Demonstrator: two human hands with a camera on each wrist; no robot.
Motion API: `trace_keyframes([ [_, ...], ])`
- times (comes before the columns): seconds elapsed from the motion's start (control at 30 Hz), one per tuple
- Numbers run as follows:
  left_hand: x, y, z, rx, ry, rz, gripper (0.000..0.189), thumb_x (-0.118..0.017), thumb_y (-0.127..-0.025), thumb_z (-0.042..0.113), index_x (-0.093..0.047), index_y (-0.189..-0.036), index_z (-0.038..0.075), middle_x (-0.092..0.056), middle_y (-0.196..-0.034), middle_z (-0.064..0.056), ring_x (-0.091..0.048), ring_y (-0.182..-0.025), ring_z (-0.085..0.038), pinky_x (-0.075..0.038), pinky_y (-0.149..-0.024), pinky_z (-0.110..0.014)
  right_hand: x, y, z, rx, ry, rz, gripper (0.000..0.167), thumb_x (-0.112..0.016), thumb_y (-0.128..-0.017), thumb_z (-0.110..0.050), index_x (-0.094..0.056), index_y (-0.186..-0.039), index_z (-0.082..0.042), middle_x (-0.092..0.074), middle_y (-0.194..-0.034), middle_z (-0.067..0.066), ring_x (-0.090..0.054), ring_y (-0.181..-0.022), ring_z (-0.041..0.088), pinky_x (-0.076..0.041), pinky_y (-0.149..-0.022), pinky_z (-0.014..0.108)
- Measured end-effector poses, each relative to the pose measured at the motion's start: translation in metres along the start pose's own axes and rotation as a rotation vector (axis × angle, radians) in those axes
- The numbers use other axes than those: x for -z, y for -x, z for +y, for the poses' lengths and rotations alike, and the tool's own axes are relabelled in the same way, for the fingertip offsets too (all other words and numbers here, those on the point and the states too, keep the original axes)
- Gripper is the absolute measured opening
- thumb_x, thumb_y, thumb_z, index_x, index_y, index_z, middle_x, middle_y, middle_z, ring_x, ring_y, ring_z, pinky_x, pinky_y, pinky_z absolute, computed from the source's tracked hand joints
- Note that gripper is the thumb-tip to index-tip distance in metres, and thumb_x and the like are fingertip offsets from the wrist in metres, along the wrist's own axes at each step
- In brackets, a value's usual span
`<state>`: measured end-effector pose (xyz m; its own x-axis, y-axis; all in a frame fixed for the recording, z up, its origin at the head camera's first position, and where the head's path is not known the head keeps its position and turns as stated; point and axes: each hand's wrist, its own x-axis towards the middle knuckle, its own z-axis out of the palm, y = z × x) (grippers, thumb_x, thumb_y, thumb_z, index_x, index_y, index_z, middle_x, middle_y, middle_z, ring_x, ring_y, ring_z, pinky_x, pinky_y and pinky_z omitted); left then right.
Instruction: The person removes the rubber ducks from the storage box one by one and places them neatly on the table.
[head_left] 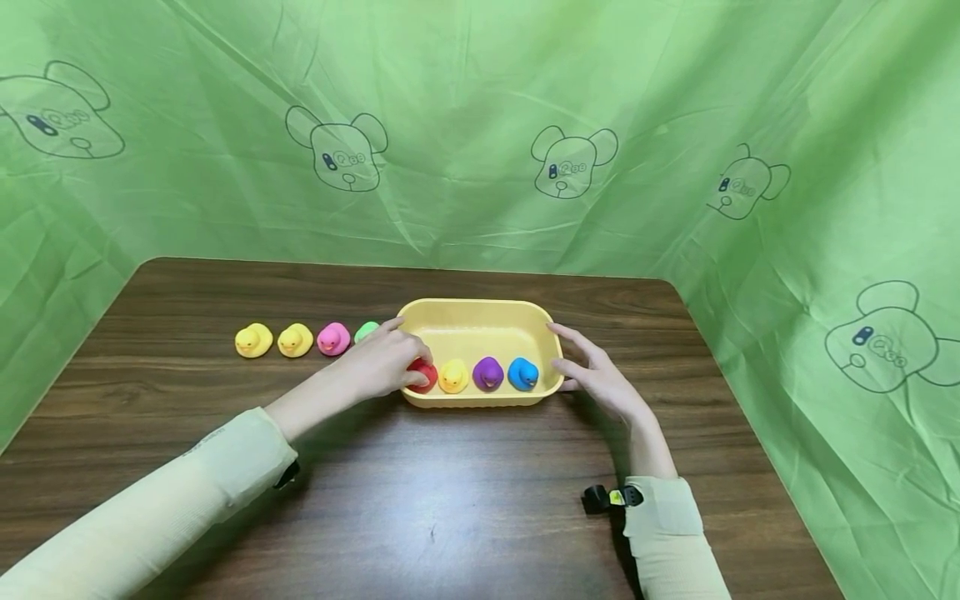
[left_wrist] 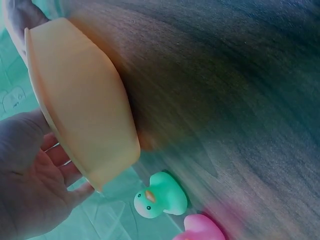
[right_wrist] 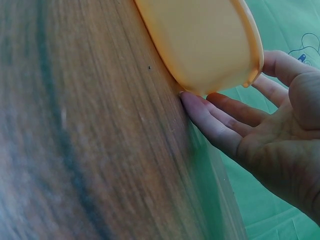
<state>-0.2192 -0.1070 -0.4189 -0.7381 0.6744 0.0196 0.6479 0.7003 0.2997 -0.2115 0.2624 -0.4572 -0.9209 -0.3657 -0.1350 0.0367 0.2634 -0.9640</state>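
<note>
A yellow plastic tub (head_left: 480, 400) stands on the table, with a yellow duck (head_left: 453, 377), a purple duck (head_left: 488, 374) and a blue duck (head_left: 523, 374) in a row along its near side. At the row's left end, my left hand (head_left: 386, 362) reaches over the rim and holds a red rubber duck (head_left: 424, 377) between thumb and fingers. In the left wrist view the tub's wall hides that duck. My right hand (head_left: 600, 375) touches the tub's right end with spread, fairly straight fingers (right_wrist: 215, 125).
Left of the tub, a green duck (left_wrist: 162, 195), a pink duck (head_left: 333, 339) and two yellow ducks (head_left: 253, 341) sit in line on the brown wooden table (head_left: 420, 517). Green cloth (head_left: 465, 225) hangs around the table's back and sides.
</note>
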Motion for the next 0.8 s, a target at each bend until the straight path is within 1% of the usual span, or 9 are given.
trace_keyframes([
  [0.23,0.001,0.000,0.000,-0.038,0.001,0.029,0.010,-0.083,-0.086,0.019,-0.077,-0.090,0.012,-0.076,-0.086,0.002,-0.073,-0.094,-0.018,-0.029,-0.122,-0.066,0.000,0.001,-0.001,0.004,0.002,-0.006,0.064,-0.060,-0.104,-0.016,-0.033,-0.162,-0.021,-0.032,-0.167,0.016,-0.060,-0.126,0.031,-0.064,-0.082,0.035],
  [0.47,0.005,0.001,-0.001,-0.061,0.015,0.082,0.011,-0.083,-0.085,0.016,-0.077,-0.091,0.010,-0.073,-0.087,-0.001,-0.068,-0.089,-0.020,-0.037,-0.119,-0.062,0.001,0.000,0.000,-0.001,0.001,-0.007,0.063,-0.061,-0.104,-0.017,-0.034,-0.161,-0.022,-0.031,-0.168,0.014,-0.060,-0.125,0.031,-0.064,-0.081,0.035],
  [0.5,0.006,0.001,-0.001,-0.066,0.021,0.089,0.011,-0.084,-0.085,0.016,-0.077,-0.091,0.009,-0.073,-0.087,-0.002,-0.068,-0.087,-0.020,-0.041,-0.116,-0.060,0.000,0.000,0.000,-0.001,-0.001,-0.007,0.063,-0.061,-0.104,-0.017,-0.034,-0.161,-0.022,-0.031,-0.168,0.015,-0.061,-0.124,0.031,-0.064,-0.081,0.034],
  [0.57,0.009,0.002,0.000,-0.072,0.034,0.099,0.011,-0.084,-0.085,0.014,-0.077,-0.091,0.008,-0.073,-0.088,-0.003,-0.069,-0.086,-0.020,-0.042,-0.115,-0.060,0.000,0.000,-0.001,0.005,-0.003,-0.013,0.064,-0.060,-0.104,-0.017,-0.033,-0.162,-0.021,-0.031,-0.167,0.017,-0.060,-0.125,0.031,-0.064,-0.082,0.035],
  [0.67,0.012,0.002,0.001,-0.077,0.042,0.104,0.011,-0.083,-0.085,0.012,-0.077,-0.092,0.007,-0.074,-0.089,-0.005,-0.069,-0.086,-0.021,-0.048,-0.110,-0.054,0.000,0.001,-0.002,0.016,-0.001,-0.019,0.064,-0.060,-0.105,-0.017,-0.031,-0.162,-0.019,-0.033,-0.165,0.022,-0.059,-0.127,0.031,-0.064,-0.082,0.035],
  [0.73,0.015,0.002,0.003,-0.076,0.040,0.101,0.010,-0.083,-0.086,0.011,-0.077,-0.093,0.007,-0.075,-0.090,-0.005,-0.069,-0.087,-0.021,-0.049,-0.109,-0.053,0.000,0.001,-0.002,0.023,-0.001,-0.024,0.065,-0.059,-0.105,-0.016,-0.030,-0.163,-0.018,-0.033,-0.164,0.024,-0.058,-0.129,0.033,-0.064,-0.082,0.035],
  [0.8,0.017,0.002,0.004,-0.067,0.039,0.099,0.010,-0.082,-0.086,0.010,-0.077,-0.094,0.008,-0.075,-0.091,-0.004,-0.068,-0.087,-0.020,-0.054,-0.100,-0.047,0.000,0.001,-0.002,0.017,-0.005,-0.019,0.064,-0.059,-0.105,-0.016,-0.031,-0.162,-0.019,-0.035,-0.164,0.022,-0.057,-0.130,0.034,-0.064,-0.082,0.035],
])
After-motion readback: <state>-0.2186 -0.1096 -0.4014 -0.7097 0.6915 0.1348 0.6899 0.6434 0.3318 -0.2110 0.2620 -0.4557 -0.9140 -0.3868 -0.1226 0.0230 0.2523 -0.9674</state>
